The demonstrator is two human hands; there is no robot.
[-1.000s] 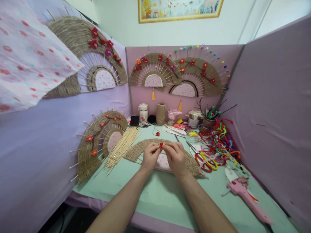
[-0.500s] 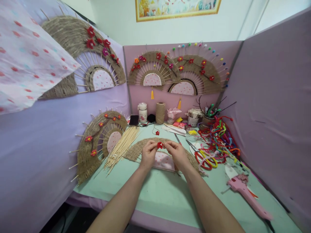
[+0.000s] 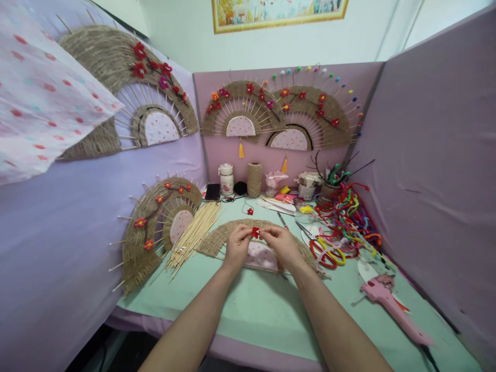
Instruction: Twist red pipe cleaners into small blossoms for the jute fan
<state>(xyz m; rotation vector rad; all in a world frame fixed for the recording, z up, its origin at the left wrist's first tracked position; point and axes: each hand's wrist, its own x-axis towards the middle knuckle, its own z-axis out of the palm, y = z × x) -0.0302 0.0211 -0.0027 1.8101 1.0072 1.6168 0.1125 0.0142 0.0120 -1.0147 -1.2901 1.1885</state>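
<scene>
Between my two hands is a small red pipe-cleaner flower with a pale centre. My left hand is closed, pinching its left side with thumb and forefinger. On the other side, my right hand pinches its right edge, also closed. Below them a fan wound with brown twine lies flat on the table, its spotted white half-round centre partly covered by my hands. Another red flower with a thin stem lies just behind the fan.
Thin bamboo sticks lie left of the fan. To the right are scissors, a heap of coloured pipe cleaners and a pink glue gun. A twine spool stands at the back. Finished fans hang on the panels.
Both hands stay almost in place over the fan, still pinching the red flower, which has turned slightly. The whole view has shifted a little.
</scene>
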